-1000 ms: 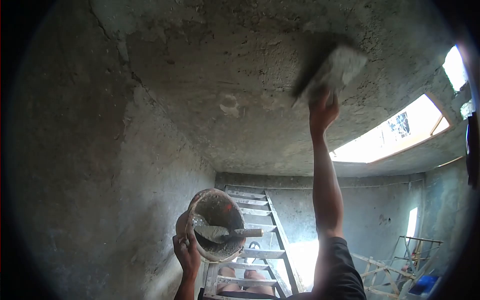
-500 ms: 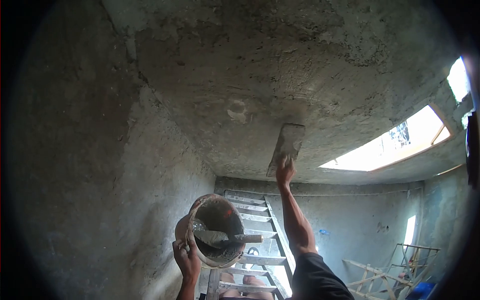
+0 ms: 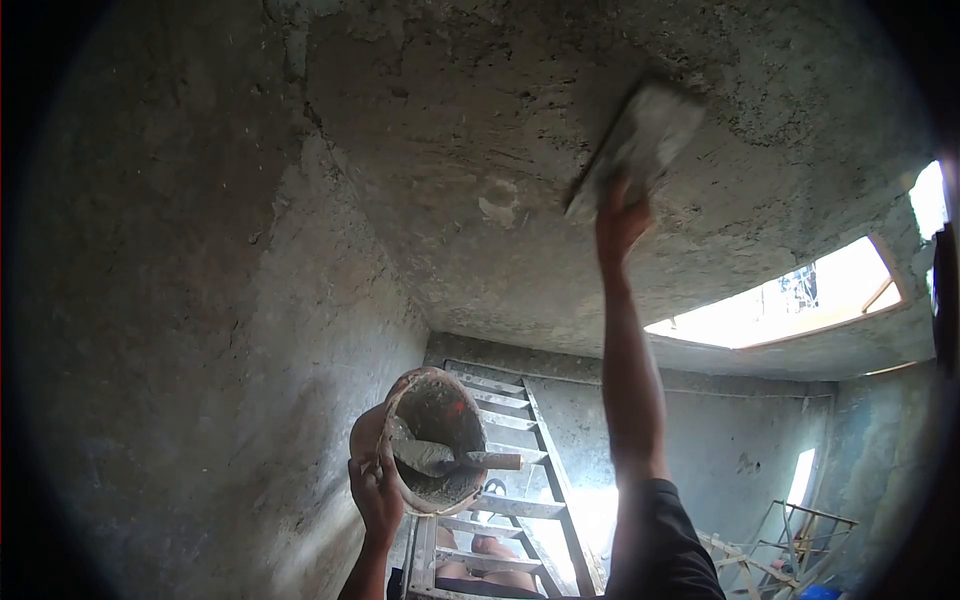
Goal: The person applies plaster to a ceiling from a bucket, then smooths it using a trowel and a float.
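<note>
My right hand reaches up, fingers closed round the back of a flat plastering float. The float lies against the rough grey ceiling, tilted up to the right and slightly blurred. Low in the view, my left hand grips the side of a mortar-caked bucket, whose mouth tips toward me. Inside the bucket rests a trowel, its wooden handle sticking out over the right rim. Grey mortar coats the bucket's inner wall.
A metal ladder stands below me, behind the bucket. To the left rises a bare plastered wall. A bright opening cuts through the ceiling at right. Scaffold frames and timber pieces stand at lower right.
My right hand has swept the float up and to the right across the ceiling. The left hand still holds the bucket, which sits slightly higher in view.
</note>
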Available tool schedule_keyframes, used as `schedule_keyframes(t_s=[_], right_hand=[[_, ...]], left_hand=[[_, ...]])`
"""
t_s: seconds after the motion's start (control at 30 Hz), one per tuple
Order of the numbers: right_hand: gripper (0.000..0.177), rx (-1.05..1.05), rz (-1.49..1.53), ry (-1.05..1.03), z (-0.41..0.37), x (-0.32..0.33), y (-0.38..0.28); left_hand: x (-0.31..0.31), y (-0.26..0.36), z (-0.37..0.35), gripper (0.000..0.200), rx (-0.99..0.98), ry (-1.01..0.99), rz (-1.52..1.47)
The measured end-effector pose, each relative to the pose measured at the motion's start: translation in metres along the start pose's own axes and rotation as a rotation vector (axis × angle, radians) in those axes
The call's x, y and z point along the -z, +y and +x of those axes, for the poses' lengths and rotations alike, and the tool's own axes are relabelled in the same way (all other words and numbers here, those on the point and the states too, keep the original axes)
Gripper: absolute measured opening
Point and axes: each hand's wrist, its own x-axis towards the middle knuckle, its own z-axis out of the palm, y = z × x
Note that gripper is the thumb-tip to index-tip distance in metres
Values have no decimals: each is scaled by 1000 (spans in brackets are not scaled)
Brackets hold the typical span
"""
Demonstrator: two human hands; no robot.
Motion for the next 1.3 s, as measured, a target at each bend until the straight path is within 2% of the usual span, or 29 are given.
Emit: schedule_keyframes(t_s=[0.07, 0.1, 0.13, 0.17, 0.23, 0.27, 0.3, 0.33, 0.37, 0.43, 0.5, 0.53, 0.57, 0.67, 0.7, 0.8, 0.9, 0.93, 0.97, 1.0, 1.03, 1.1, 1.17, 1.2, 1.27, 1.3], right_hand=[[48, -50, -97, -102, -61, -18, 59], [48, -223, -74, -187, -90, -14, 61], [49, -68, -141, -172, -125, -15, 92], [49, -184, -165, -268, -150, -5, 97], [50, -267, -174, -342, -191, 13, 114], [50, -257, -168, -342, -199, 18, 111], [49, -355, -212, -327, -206, 25, 105], [50, -454, -257, -312, -207, 31, 100], [50, -443, -264, -328, -202, 34, 98], [51, -316, -179, -199, -168, 23, 77], [55, -262, 40, -129, -109, 19, 12], [56, -228, 119, -132, -78, 17, -17], [46, -48, 109, -26, -51, 4, -28], [45, -1, 84, -46, 6, -6, -97], [50, 13, 46, -44, 15, -12, -107], [56, -14, -9, -66, -4, -25, -93], [58, -55, -25, -79, -83, -55, -9], [56, -219, -153, -268, -112, -49, 8], [56, -132, -236, -296, -147, -54, 50], [55, -252, -328, -456, -172, -47, 69], [52, -182, -238, -451, -190, -33, 67], [51, -183, -156, -472, -201, -21, 55], [50, -297, -157, -348, -204, -17, 45], [51, -199, -120, -251, -194, -25, 43], [55, -207, -134, -229, -142, -26, -13], [56, -146, -101, -175, -116, -30, -36]], left_hand=[[2, 1, -1, 37, 6, -7, -9], [2, 3, -1, 36, 13, -13, -20], [4, 2, -2, 34, 16, -30, 11], [3, 2, -3, 34, 8, -19, 4], [2, 1, -5, 33, 66, 28, 16], [1, -6, -5, 31, 89, 13, -15], [1, -7, -4, 31, 101, 19, -27], [2, -7, -3, 30, 61, 28, -23], [2, -6, -5, 30, 27, 35, -17], [2, -1, -6, 32, 112, 30, -63], [0, -7, -7, 35, -4, 50, -3], [3, 1, -7, 40, 77, 55, -93], [2, 1, -5, 40, 82, 55, -101], [2, -6, -5, 29, 44, 45, -19], [2, -6, -5, 29, 52, 40, -22], [2, -10, -5, 27, 97, 74, -113], [2, -23, -4, 25, 70, 29, -63], [6, -17, -4, 30, 72, 22, -63], [9, -13, -2, 35, 69, 17, -66], [10, -15, -1, 23, 36, 26, -74], [9, -23, -2, 23, 28, 37, -84], [7, -32, -2, 23, -56, 84, 10], [8, -30, -2, 24, -3, 97, -12], [12, -27, -2, 25, 4, 95, -15], [20, -16, -1, 27, 58, 68, -96], [22, -15, -3, 27, 65, 64, -94]])
